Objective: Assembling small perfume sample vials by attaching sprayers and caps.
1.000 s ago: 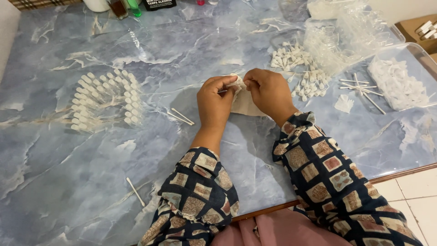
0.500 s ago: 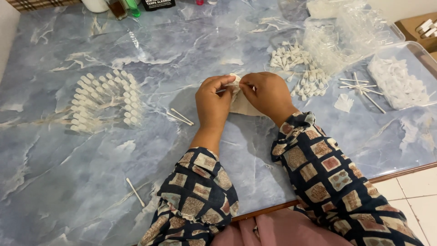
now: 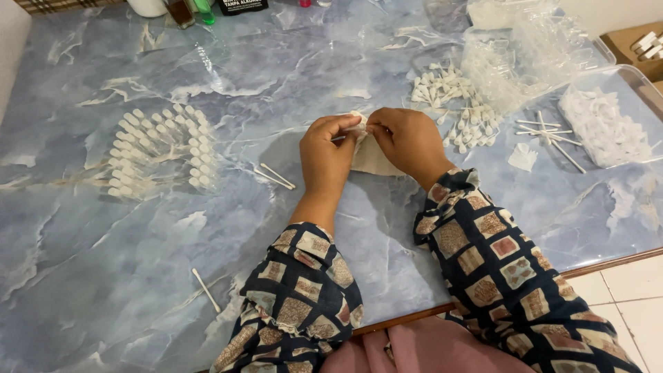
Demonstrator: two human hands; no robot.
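Both hands meet over the middle of the blue marbled table [image 3: 138, 290], working on one tiny piece. The left hand [image 3: 326, 153] has its thumb and forefinger pinched on a thin white stick [image 3: 340, 137] that pokes toward the other hand. The right hand [image 3: 409, 140] is curled tight, fingertips pinched on a small white bit [image 3: 359, 125] right at the stick's end, touching the left fingertips. Whether the bit is already seated on the stick is hidden by the fingers. Under the hands, lying on the table, is a pale scrap of paper or cloth [image 3: 373, 160] (can't tell which).

Best guess at the step: the person is fitting or wrapping the tip onto a stick, mid-assembly, one of many. The fan of finished-looking capped sticks [image 3: 159, 148] sits well off to the left, arranged in neat rows, and a heap of loose white pieces [image 3: 459, 110] lies just right of the hands. A few bare sticks [image 3: 275, 177] lie near the left wrist, another stick [image 3: 206, 290] nearer the table edge, and more [image 3: 552, 135] on the right beside a clear tray [image 3: 635, 83] of white bits and crumpled clear bags [image 3: 525, 48].

What the next move seems to call for: a steady pinch from both sides and a small push or twist along the stick's line, keeping the stick straight so the thin thing doesn't bend or slip out.
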